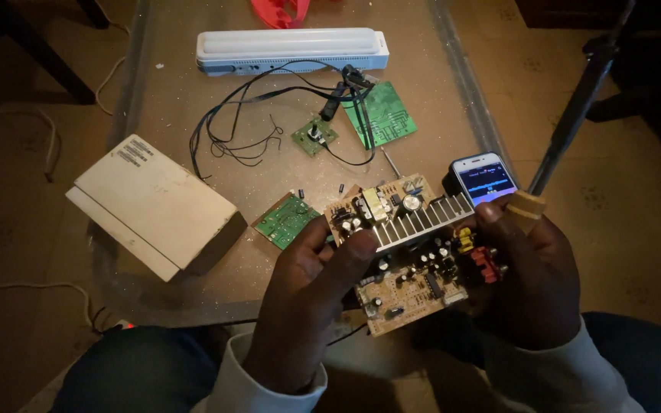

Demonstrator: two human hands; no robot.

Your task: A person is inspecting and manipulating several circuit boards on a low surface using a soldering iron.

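Nearest the camera, both hands grip one tan circuit board above the lap, at the near edge of the tabletop. The left hand is closed over the board's left side, its thumb lying across the finned metal heat sink that runs along the board's top. The right hand is closed on the right edge, beside the red and yellow sockets, and one finger wears a tan band or bandage.

The board hangs in the air, held by its edges only. I judge that a loosened grip could drop it onto the tabletop or the lap, and that fingers pressing on the small upright parts could bend them. The fins might also scrape the thumb.

Just behind the board, a lit phone rests on the tabletop; a swing of the board could knock it. A small green board lies left of the hands, and a closed beige flat box sits further left; what is inside it cannot be seen. No open container shows.

Further off, a tangle of black wires joins a little green board with a knob and a larger green board. Beyond them lies a long white lamp, and something red at the far edge.
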